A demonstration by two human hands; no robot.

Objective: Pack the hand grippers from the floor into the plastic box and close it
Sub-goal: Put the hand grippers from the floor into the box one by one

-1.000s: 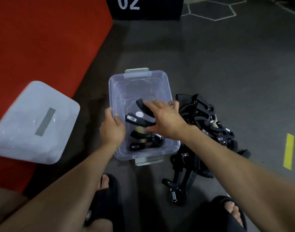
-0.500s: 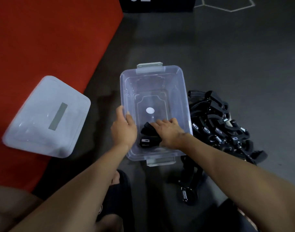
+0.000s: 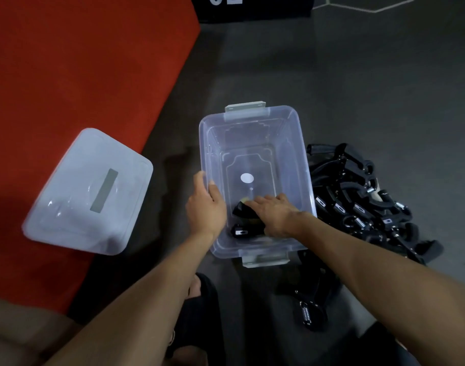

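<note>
The clear plastic box (image 3: pixel 255 112) stands open on the grey floor in front of me. My left hand (image 3: pixel 205 210) grips its left rim, thumb inside the wall. My right hand (image 3: pixel 276 217) reaches down into the near end of the box and holds a black hand gripper (image 3: pixel 241 210) from above, low against the bottom. A second black gripper (image 3: pixel 240 231) lies under it. Several more black hand grippers (image 3: pixel 358 204) are piled on the floor right of the box, and one (image 3: pixel 308 310) lies nearer to me. The far half of the box holds nothing.
The box's clear lid (image 3: pixel 88 191) lies upside down to the left, half on a red mat (image 3: pixel 80 75). A black block marked 02 (image 3: pixel 252 9) stands at the far edge. My sandalled foot (image 3: pixel 197 286) is just below the box.
My right hand has lowered the gripper from above the box's middle down to its near end. The left hand has kept its hold on the rim. The view has shifted a little.
</note>
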